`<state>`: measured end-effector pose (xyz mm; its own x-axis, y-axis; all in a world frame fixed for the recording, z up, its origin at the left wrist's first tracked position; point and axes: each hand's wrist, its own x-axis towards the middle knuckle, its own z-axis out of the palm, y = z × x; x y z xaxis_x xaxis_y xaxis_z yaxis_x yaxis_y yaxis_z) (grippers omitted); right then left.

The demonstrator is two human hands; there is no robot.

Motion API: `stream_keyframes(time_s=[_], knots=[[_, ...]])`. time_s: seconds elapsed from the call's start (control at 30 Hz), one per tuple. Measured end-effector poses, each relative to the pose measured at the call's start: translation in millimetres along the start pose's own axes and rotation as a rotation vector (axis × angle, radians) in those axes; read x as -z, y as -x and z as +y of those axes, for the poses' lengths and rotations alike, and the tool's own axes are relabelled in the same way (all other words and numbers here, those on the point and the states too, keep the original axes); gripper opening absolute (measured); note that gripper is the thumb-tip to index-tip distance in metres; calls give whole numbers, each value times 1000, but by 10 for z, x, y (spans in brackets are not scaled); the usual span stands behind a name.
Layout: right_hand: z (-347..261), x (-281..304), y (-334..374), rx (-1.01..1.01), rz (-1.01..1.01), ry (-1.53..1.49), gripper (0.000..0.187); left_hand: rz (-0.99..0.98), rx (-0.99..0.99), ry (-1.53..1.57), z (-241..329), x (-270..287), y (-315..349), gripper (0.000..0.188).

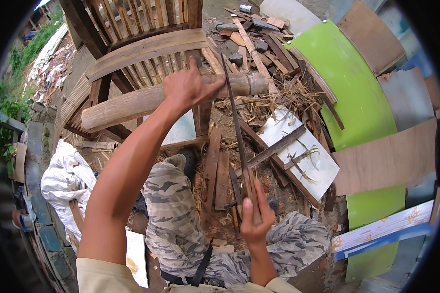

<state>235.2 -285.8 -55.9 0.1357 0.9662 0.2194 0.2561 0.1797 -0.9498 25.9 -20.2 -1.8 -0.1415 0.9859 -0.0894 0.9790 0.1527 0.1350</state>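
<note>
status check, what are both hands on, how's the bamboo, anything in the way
Left hand on bamboo pole. Right hand gripping handsaw. Blade across pole, nearer its right end. Possibly in the way: left thumb, close beside blade.

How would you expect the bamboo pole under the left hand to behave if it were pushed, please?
The bamboo pole would probably roll if pushed sideways, since its body is round, though the left hand on top may restrain it. It should stay fairly stiff, as it looks thick and shows little sag.
</note>
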Motion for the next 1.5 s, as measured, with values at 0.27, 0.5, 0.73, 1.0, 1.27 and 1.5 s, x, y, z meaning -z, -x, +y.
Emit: stream_keyframes(time_s=[0.27,0.5,0.73,1.0,1.27,1.5], knots=[[-54,-437,-990,164,54,11,46,101,-30,-17,29,-81,-83,118],[-37,76,248,69,18,20,46,4,-4,3,48,9,-25,119],[9,-373,-984,181,63,-5,45,75,-25,-17,45,-75,-53,121],[-99,184,217,47,-7,1,47,67,-28,-13,11,-47,-68,121],[-86,-179,-278,-40,-27,-41,46,73,-3,-7,-85,-118,-25,116],[-366,-34,-424,3,0,-6,45,149,-46,11,-20,-83,-49,98]])
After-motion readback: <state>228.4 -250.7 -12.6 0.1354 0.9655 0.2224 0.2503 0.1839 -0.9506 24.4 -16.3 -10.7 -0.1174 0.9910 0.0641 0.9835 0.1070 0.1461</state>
